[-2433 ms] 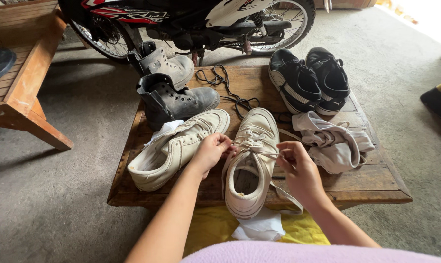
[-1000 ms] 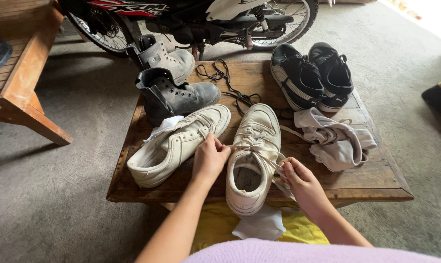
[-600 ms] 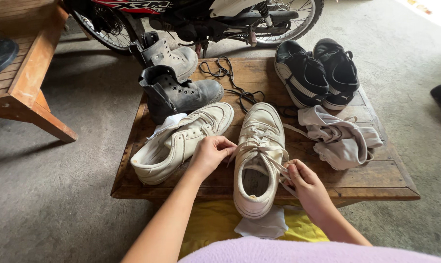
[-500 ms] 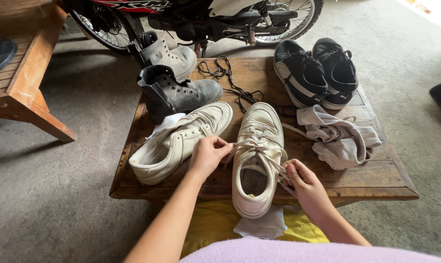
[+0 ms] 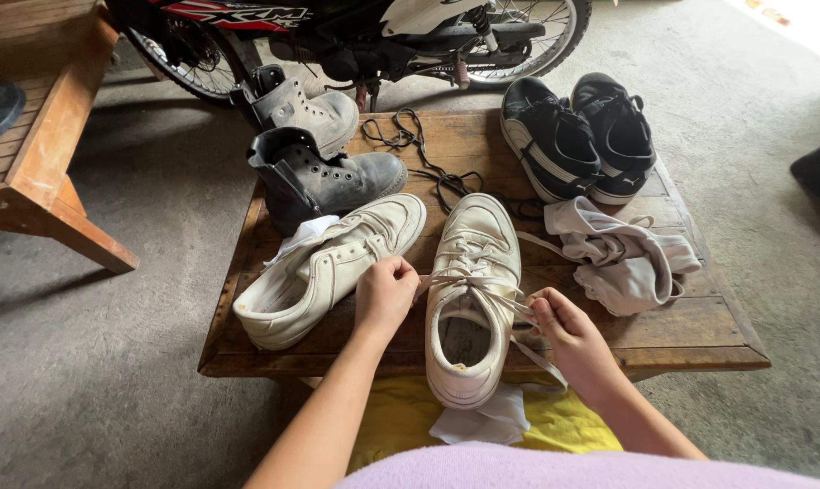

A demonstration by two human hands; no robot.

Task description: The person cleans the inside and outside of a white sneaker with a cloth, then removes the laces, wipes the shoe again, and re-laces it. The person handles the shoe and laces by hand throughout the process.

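A cream sneaker [image 5: 469, 299] stands toe-away on a low wooden table [image 5: 700, 335]. My left hand [image 5: 385, 294] pinches one end of its cream lace [image 5: 469, 282] at the shoe's left side. My right hand [image 5: 568, 337] grips the other lace end at the shoe's right side, pulling it taut across the top eyelets. The matching cream sneaker [image 5: 324, 269] lies tilted just left of my left hand, with white paper stuffed in its opening.
Two grey boots [image 5: 324, 177] stand at the table's far left and a black sneaker pair [image 5: 577, 136] at the far right. Loose black laces [image 5: 424, 158] and a crumpled pale cloth [image 5: 623, 258] lie between. A motorbike [image 5: 356, 36] is parked behind, with a wooden bench [image 5: 43, 136] at left.
Both hands have kept hold of the lace ends; the right hand dropped from beside the tongue to the shoe's right side, drawing the lace tight. The view shifted slightly.
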